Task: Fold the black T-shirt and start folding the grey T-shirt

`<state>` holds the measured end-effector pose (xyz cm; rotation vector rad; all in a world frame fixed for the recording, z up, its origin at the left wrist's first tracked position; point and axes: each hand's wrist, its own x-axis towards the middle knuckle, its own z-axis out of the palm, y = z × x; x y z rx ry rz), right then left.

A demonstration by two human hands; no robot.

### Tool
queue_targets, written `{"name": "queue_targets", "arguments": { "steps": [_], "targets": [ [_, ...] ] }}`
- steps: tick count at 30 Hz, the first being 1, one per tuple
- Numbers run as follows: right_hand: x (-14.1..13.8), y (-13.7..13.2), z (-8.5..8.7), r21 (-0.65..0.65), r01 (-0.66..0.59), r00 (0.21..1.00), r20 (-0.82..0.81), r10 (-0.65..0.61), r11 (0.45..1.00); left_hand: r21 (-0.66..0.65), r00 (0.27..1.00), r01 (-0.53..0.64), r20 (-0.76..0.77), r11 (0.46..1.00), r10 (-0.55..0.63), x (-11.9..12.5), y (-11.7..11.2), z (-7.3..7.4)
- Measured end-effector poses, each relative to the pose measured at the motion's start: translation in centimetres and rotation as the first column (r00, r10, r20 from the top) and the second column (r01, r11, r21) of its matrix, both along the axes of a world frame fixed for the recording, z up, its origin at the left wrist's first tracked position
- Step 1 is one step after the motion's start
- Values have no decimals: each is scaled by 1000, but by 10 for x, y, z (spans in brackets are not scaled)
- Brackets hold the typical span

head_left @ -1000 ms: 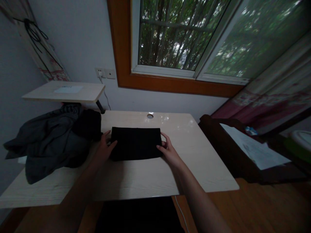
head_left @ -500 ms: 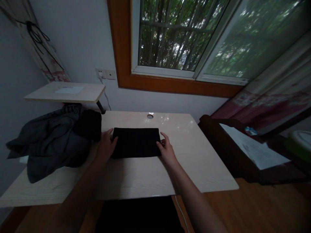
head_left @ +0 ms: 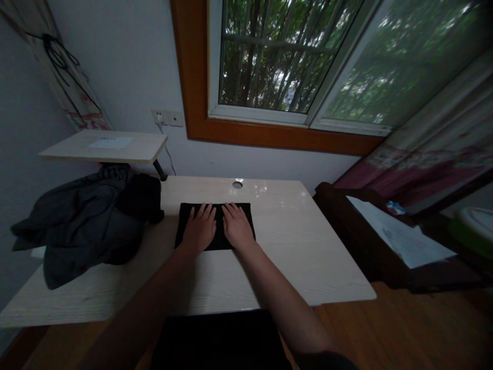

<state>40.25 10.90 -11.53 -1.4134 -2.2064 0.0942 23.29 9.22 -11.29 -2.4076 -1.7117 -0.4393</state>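
Note:
A black cloth [head_left: 219,234], folded into a neat rectangle, lies flat on the pale wooden table [head_left: 300,246]. My left hand [head_left: 201,228] rests palm down on its left half, fingers stretched toward the far edge. On the right half lies my right hand [head_left: 236,226], also flat with its fingers extended. A narrow strip of the cloth shows between the two hands. What kind of garment or fabric it is cannot be made out.
Dark grey and black clothes [head_left: 96,221] are heaped at the table's left, below a small raised shelf [head_left: 146,146] bearing a paper [head_left: 110,142]. A round cable hole [head_left: 238,185] sits near the back edge. Right of the table stands a dark brown piece of furniture [head_left: 346,236] with papers on it.
Both hands have moved inward from the cloth's left and right edges. They now lie flat on top of it. The cloth has stayed in about the same place.

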Motion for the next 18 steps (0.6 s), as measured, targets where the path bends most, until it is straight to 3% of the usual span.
{"name": "queue_targets", "arguments": {
  "steps": [5, 10, 18],
  "targets": [
    [3, 14, -18, -75, 15, 998, 67, -10, 997, -12, 999, -35, 1, 999, 35, -19, 11, -12],
    [19, 18, -21, -111, 29, 995, 96, -18, 993, -51, 999, -48, 18, 998, 49, -41, 20, -17],
    [59, 13, -29, -227, 165, 979, 154, -132, 960, -172, 991, -68, 99, 983, 86, -75, 27, -25]
  ]
}}
